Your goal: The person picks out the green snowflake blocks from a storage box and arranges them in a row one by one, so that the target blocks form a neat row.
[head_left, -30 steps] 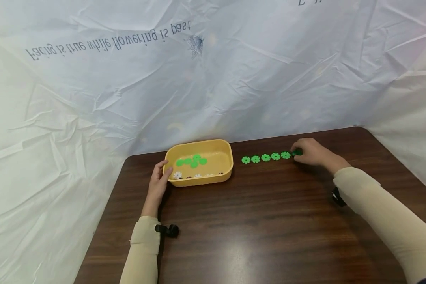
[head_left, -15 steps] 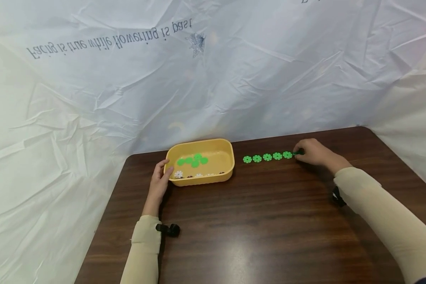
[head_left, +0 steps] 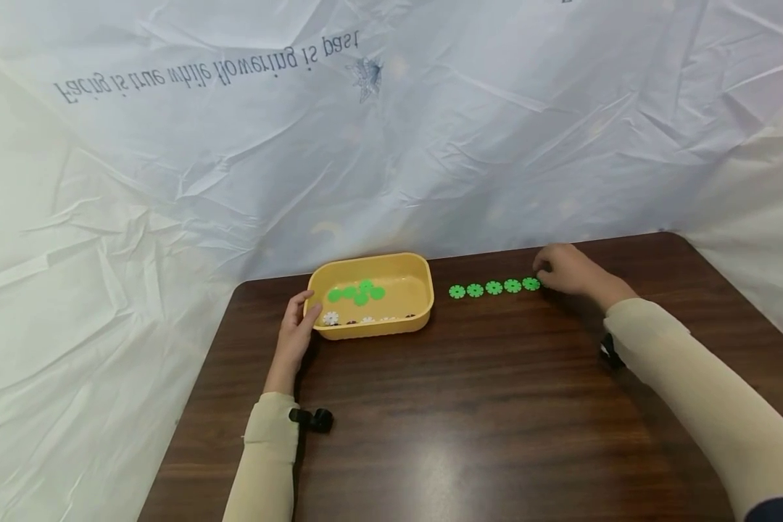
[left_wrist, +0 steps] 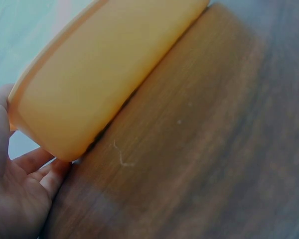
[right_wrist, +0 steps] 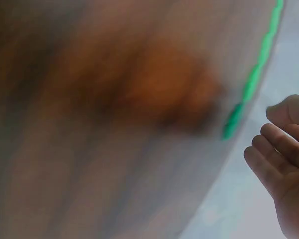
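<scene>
My left hand grips the left end of a yellow plastic basin, thumb over the rim and fingers outside along the wall. In the left wrist view the hand is at the corner of the basin. A row of flat green flower-shaped pieces lies on the table right of the basin. My right hand hovers at the row's right end, fingers loosely curled with nothing between them. In the right wrist view a darker green piece ends the row, apart from the hand.
Several green pieces lie inside the basin, with a white flower piece and other white and dark ones along its near wall. Behind the dark wooden table hangs a wrinkled white cloth.
My right hand has let go of the dark green piece at the row's right end and lifted slightly up and back. The left hand keeps its grip on the basin.
</scene>
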Demonstrator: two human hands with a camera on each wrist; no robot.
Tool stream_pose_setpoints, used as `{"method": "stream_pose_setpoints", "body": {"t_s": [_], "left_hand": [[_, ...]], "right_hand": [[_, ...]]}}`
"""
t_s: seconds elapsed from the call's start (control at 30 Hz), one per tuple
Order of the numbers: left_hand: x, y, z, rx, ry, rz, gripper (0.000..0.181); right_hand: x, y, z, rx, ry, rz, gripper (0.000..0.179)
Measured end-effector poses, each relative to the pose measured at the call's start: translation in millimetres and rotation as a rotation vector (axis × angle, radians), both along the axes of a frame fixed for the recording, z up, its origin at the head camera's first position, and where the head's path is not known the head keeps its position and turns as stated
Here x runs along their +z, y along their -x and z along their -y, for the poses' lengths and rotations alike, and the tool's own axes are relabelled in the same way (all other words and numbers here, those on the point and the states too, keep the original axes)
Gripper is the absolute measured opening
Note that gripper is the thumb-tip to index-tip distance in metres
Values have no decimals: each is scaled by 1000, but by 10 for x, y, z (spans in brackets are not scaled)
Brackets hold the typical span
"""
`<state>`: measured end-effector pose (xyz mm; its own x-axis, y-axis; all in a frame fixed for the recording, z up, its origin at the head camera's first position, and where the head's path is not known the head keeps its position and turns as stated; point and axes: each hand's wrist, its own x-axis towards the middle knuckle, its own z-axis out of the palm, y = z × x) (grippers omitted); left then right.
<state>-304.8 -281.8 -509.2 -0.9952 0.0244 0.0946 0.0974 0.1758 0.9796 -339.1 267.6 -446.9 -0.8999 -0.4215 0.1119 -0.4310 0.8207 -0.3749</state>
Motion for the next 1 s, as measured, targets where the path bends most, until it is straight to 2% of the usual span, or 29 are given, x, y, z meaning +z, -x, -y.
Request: {"method": "stream_pose_setpoints", "body": {"t_s": [0.2,0.4,0.47,0.53,0.63,0.7,0.83,1.0], "left_hand": [[59,-16,2,0,-20,39,51],[264,-122,-76,-5,-20,50,50],[248,-111,-84,-4,-12,46,51],[165,-61,-71,3,-13,32,51],[54,4,-51,16,-15,14,50],[33,14,-56,18,-21,3,49],[32,14,-67,13,-24,-1,49],[65,-19,-61,19,-29,18,50]], "right_hand": [[262,79,607,68,31,-69,22],[441,111,1368,183,97,-104,22],[479,105,1601,223,88,-84,25],[500,98,1800,249,62,-59,27],[464,129,2026,275,35,-16,30],[409,175,2134,292,26,-11,29],[258,282,2313,325,37,15,30],[128,290,2524,323,36,106,31]]}}
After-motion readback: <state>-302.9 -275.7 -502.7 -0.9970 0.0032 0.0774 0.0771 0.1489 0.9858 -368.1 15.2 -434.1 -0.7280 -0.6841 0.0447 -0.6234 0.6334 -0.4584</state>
